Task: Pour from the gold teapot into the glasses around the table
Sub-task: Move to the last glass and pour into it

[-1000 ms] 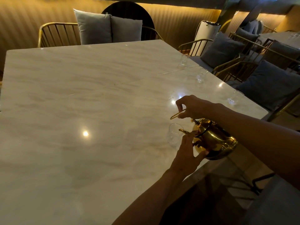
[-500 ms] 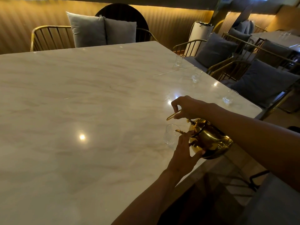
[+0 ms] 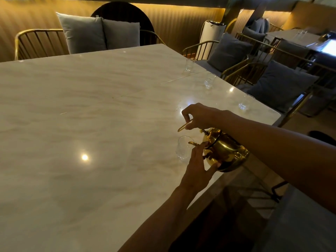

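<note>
The gold teapot (image 3: 225, 151) hangs tilted to the left over the marble table's (image 3: 91, 124) right edge, its spout over the rim of a clear glass (image 3: 182, 148). My right hand (image 3: 200, 116) grips the teapot's thin gold handle from above. My left hand (image 3: 199, 164) presses against the pot's front, fingers near the lid and spout. Three more clear glasses stand along the right edge: one (image 3: 243, 103) close by, one (image 3: 209, 81) farther, one (image 3: 189, 64) farthest. Any liquid stream is too faint to see.
Gold wire-frame chairs with grey cushions (image 3: 280, 84) line the right side of the table. Two pale cushions (image 3: 98, 32) sit on a bench at the far end. Another table (image 3: 298, 36) with glasses stands at the back right.
Both hands, the teapot and the glass keep the same pose. Only my head has shifted slightly, moving the scene a little in the frame.
</note>
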